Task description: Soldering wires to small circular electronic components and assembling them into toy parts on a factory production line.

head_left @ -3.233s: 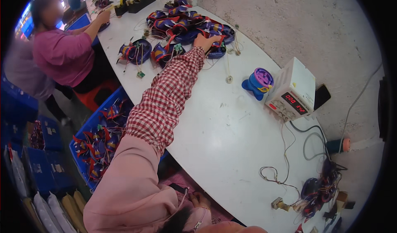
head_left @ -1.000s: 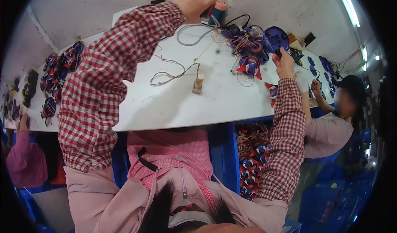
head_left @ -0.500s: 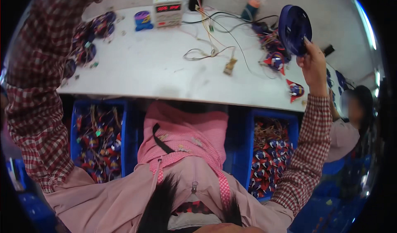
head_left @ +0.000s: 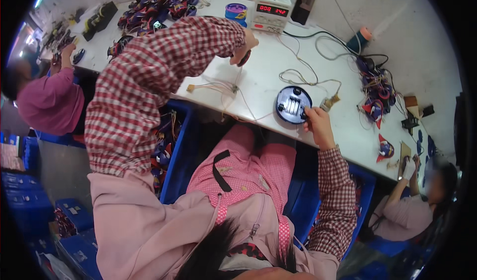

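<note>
Red-checked left arm (head_left: 164, 56) reaches forward, left fingers (head_left: 252, 42) curled, hold unclear; right fingers (head_left: 310, 115) pinch dark disc (head_left: 293, 104).

Around a white box-shaped power supply (head_left: 271, 7)

A round blue-and-purple container (head_left: 235, 13) stands just left of the power supply; a dark rectangular phone (head_left: 302, 8) stands just right. Farther right is a dark-green cone (head_left: 357, 41) with a pinkish-orange top. Well left is a person in magenta (head_left: 51, 102).

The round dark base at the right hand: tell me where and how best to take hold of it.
Probably best: take the round dark base by its rim, from the person's right, where the right hand pinches it. Its disc shape offers an edge there, leaving the ridged middle uncovered.
</note>
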`<state>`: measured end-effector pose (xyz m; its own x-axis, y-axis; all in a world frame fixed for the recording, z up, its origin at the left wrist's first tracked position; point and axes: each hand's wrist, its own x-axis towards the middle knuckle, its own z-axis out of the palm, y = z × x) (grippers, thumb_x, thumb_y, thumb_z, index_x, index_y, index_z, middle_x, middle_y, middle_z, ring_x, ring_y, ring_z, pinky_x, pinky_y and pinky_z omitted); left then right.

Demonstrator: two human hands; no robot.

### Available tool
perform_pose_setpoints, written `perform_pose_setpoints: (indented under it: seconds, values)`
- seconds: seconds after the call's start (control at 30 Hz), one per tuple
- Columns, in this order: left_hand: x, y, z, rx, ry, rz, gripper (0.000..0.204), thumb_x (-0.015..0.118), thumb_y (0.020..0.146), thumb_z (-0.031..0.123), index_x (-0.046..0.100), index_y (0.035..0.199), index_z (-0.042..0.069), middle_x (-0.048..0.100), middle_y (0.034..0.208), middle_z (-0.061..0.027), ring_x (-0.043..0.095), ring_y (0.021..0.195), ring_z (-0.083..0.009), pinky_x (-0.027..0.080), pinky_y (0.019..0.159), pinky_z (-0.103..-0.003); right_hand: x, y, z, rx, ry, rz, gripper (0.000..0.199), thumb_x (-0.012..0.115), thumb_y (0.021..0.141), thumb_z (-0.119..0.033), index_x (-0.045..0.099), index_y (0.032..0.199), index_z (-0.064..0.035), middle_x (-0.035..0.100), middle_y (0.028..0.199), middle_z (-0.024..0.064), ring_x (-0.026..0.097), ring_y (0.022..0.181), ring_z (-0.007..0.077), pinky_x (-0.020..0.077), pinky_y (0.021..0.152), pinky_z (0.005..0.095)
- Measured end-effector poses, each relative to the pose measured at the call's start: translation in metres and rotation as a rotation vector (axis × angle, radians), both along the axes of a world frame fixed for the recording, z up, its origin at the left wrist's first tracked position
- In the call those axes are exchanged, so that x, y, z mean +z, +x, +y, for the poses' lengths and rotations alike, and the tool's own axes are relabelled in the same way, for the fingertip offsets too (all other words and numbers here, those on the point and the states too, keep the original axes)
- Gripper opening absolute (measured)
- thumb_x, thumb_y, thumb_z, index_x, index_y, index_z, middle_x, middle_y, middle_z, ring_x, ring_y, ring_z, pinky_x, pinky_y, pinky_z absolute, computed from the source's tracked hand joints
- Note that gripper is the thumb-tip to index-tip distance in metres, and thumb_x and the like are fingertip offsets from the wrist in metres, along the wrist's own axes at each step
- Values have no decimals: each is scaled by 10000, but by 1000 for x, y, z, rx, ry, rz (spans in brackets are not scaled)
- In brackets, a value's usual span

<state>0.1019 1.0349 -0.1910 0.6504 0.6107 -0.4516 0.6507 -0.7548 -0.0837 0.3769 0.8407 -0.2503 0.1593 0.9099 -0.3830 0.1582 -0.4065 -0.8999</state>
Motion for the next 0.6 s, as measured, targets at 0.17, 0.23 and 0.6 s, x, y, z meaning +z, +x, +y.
perform_pose_setpoints:
  seconds: [0.17,0.23,0.6]
  values:
    - [-37,12,55,-10,-194,167,525,828,495,341,642,829,-20,646,781,-151,640,757,-267,494,648,-368,-5,4,9,-23,-81,-73,249,569,891,-242,556,804,-8,520,624,16,483,438,81,384,383,205]
    - [-34,13,66,-16,-235,209,535,836,491,369,656,808,-23,650,788,-144,639,753,-257,494,649,-363,-2,0,9,-23,-80,-73,254,569,893,-248,557,812,-7,518,610,16,485,438,80,385,383,204]
    - [27,-12,-7,247,-503,210,737,741,541,668,673,780,-27,642,774,-100,632,738,-215,506,622,-335,-5,-36,-79,-95,192,-8,281,541,920,-284,567,918,-5,523,541,16,492,436,78,397,398,204]
